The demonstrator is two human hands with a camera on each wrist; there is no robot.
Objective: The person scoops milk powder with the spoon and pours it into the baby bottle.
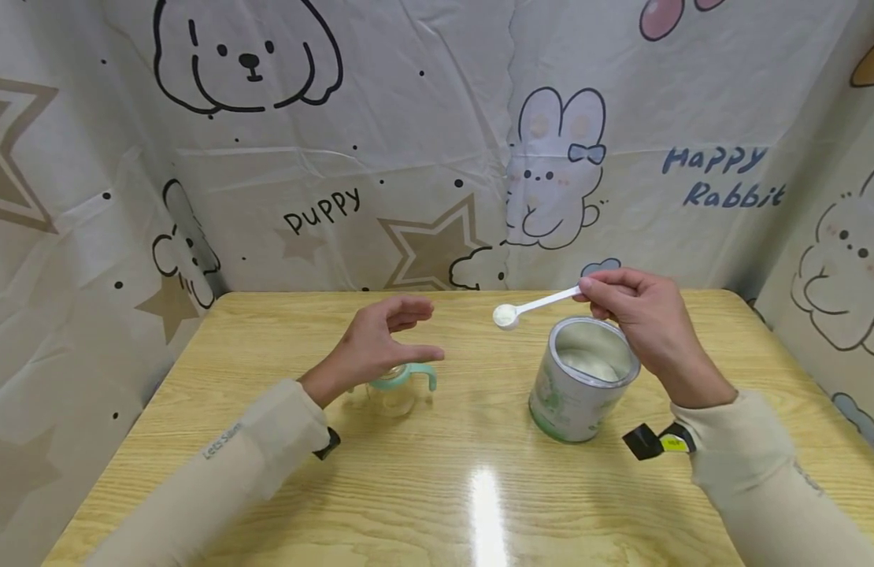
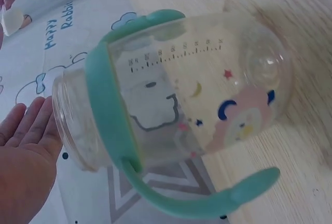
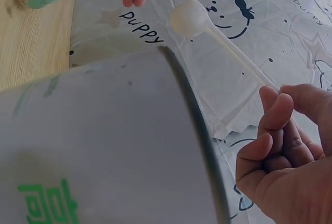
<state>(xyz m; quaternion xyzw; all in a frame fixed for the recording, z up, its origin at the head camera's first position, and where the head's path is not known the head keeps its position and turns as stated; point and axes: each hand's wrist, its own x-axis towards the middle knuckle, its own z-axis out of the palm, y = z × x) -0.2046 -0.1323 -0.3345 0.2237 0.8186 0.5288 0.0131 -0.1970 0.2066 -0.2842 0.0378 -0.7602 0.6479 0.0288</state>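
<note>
My right hand (image 1: 638, 319) pinches the end of the long handle of a white measuring scoop (image 1: 505, 316), whose bowl holds white powder. The scoop is up in the air, left of the rim of an open milk powder can (image 1: 582, 386). White powder shows inside the can. My left hand (image 1: 380, 339), fingers extended and thumb apart, is over a clear baby bottle (image 1: 397, 400) with mint-green handles (image 1: 424, 372). In the left wrist view the bottle (image 2: 197, 94) has no lid, and a printed scale and cartoon figures mark its side. Nothing is in the left hand.
Both vessels stand on a wood-grain table (image 1: 437, 472), the can to the right of the bottle. Printed cloth (image 1: 423, 142) hangs behind the table and along both sides. A dark wrist device (image 1: 642, 442) sits under the right sleeve.
</note>
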